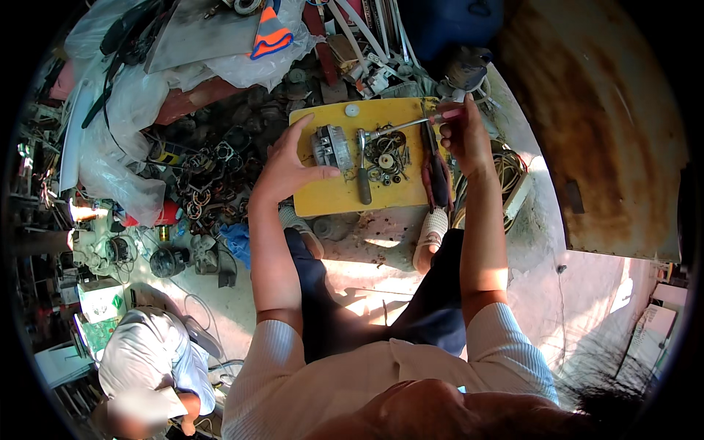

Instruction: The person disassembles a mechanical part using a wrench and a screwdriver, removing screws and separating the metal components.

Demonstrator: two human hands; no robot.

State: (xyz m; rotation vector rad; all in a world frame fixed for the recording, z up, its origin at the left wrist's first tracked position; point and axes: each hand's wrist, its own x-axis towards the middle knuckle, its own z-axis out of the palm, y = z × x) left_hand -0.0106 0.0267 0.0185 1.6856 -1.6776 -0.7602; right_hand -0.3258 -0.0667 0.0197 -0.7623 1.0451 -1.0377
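My left hand (pixel 287 167) is open, its thumb and fingers spread around the near side of a finned silver metal housing (pixel 331 148); whether it touches is hard to tell. In my right hand (pixel 468 139) is the reddish handle of a screwdriver (pixel 402 127), its long shaft pointing left across the board. Its tip lies close to the head of a ratchet wrench (pixel 364 180) with a dark grey grip. Washers, rings and small screws (pixel 389 160) lie heaped beside the wrench. Pliers (pixel 438 176) with red and dark handles rest at the right side of the yellow board (pixel 319 204).
Dark motor parts and coils (pixel 216 158) cover the ground at left. Plastic sheeting (pixel 121 158) hangs there. A blue drum (pixel 455 26) and rusty metal panel (pixel 609 125) stand at far right. Another person (pixel 143 352) crouches at lower left. Coiled cable (pixel 510 169) lies right.
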